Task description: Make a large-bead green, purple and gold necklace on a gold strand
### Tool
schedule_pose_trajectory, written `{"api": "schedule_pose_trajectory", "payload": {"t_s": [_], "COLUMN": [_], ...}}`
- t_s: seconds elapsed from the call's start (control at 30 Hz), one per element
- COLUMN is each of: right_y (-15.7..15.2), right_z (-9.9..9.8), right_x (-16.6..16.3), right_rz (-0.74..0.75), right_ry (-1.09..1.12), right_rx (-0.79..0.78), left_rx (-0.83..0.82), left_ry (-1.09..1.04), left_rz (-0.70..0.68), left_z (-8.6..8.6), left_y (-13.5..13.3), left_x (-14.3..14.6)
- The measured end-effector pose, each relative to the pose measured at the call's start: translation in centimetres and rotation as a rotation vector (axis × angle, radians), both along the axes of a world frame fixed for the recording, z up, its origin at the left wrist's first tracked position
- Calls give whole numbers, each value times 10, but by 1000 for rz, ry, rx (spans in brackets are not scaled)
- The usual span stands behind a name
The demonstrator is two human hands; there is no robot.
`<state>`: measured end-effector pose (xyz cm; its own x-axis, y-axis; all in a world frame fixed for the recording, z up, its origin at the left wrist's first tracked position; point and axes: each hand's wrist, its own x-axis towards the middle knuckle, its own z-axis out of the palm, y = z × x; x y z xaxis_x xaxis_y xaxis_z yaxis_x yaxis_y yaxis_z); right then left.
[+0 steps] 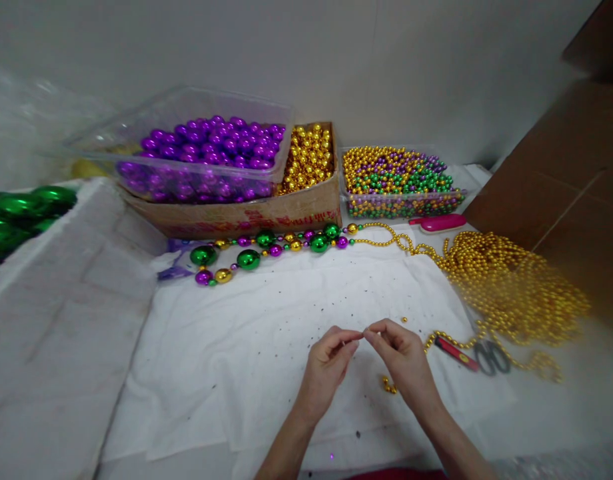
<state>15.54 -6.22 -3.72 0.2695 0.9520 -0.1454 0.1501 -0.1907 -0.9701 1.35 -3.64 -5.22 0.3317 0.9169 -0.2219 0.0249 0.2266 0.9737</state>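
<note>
My left hand (329,360) and my right hand (397,352) meet fingertip to fingertip above the white cloth (246,360). Thumb and forefinger of each are pinched together; whatever lies between them is too small to make out. Just beside my right hand are a short piece of gold bead string (388,385) and a loose gold bead (404,320). Farther back on the cloth lies a necklace (248,259) of large green, purple and gold beads, joined to a string of small gold beads (376,241).
Behind stand a see-through bin of purple beads (206,150), a cardboard box of gold beads (309,160) and a bin of mixed bead strings (401,180). At right lie a gold bead heap (516,287), a pink brush (442,223), a red cutter (456,353) and scissors (491,357).
</note>
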Motion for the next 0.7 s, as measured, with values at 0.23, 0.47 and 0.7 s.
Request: {"api": "schedule_pose_trajectory", "payload": {"t_s": [0.23, 0.47, 0.7], "right_y": [2, 8, -18], "right_z": [-3, 14, 26], "right_x": [-1, 23, 125], "right_rz": [-8, -127, -240], "right_ry": [99, 433, 893], "right_rx": [2, 15, 86], "left_rx": [372, 446, 467], "left_ry": [167, 357, 532], "left_rz": [-64, -138, 50], "left_z": [8, 15, 5], "left_y": [0, 0, 13], "left_x": [-2, -15, -72]}}
